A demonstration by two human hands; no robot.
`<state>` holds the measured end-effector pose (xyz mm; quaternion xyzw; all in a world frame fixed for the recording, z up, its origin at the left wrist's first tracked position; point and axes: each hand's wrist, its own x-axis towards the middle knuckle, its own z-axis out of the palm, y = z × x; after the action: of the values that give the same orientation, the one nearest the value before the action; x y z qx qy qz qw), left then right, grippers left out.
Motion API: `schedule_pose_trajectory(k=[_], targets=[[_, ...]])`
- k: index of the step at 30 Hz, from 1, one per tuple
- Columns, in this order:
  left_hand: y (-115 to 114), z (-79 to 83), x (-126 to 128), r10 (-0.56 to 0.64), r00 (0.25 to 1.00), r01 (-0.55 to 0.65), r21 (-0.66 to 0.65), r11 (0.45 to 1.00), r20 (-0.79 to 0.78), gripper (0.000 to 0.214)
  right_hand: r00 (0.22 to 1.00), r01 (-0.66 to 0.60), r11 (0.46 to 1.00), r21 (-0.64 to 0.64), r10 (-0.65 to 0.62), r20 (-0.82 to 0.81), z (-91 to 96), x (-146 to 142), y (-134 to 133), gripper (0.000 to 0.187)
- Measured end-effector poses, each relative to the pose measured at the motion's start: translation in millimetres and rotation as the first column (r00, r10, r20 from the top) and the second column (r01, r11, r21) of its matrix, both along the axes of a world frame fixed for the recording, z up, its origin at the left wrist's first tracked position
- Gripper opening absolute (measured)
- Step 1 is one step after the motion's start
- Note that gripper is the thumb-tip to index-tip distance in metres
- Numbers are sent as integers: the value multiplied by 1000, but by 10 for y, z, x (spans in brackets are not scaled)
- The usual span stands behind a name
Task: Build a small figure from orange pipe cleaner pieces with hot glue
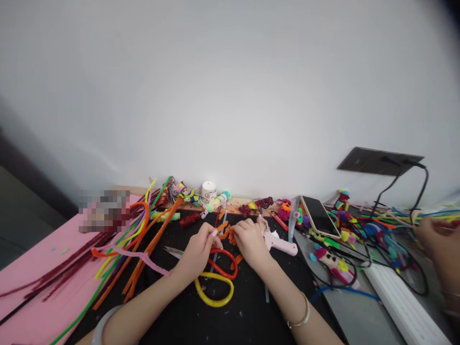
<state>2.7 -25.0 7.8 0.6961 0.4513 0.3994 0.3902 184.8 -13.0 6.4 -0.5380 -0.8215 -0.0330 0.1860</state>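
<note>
Both my hands meet over a black mat (187, 316). My left hand (197, 251) and my right hand (250, 241) have their fingers pinched on a small orange pipe-cleaner piece (226, 232) held between them. Just under the hands lie a red pipe-cleaner loop (230, 273) and a yellow loop (214, 298). Scissors (173, 252) with red and yellow handles lie beneath my left hand. A pink glue gun (282, 245) rests right of my right hand.
Long pipe cleaners (118, 254) in many colours fan out on the left over a pink surface (32, 306). Small craft figures and a white tub (209, 189) line the wall. A phone (319, 216) leans at the right. Another person's hand (436, 242) holds pipe cleaners at far right.
</note>
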Motion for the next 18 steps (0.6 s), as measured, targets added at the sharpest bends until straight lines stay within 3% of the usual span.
schedule_pose_trajectory(k=[8, 11, 18], targets=[[3, -26, 10, -36, 997, 39, -48, 998, 71, 21, 943, 20, 998, 62, 2, -332, -28, 142, -59, 23], [11, -52, 14, -51, 994, 60, -85, 995, 101, 21, 921, -13, 996, 85, 45, -388, -32, 141, -70, 24], [29, -73, 8, -43, 986, 66, -144, 987, 160, 22, 887, -17, 955, 297, 152, -437, -95, 125, -55, 29]])
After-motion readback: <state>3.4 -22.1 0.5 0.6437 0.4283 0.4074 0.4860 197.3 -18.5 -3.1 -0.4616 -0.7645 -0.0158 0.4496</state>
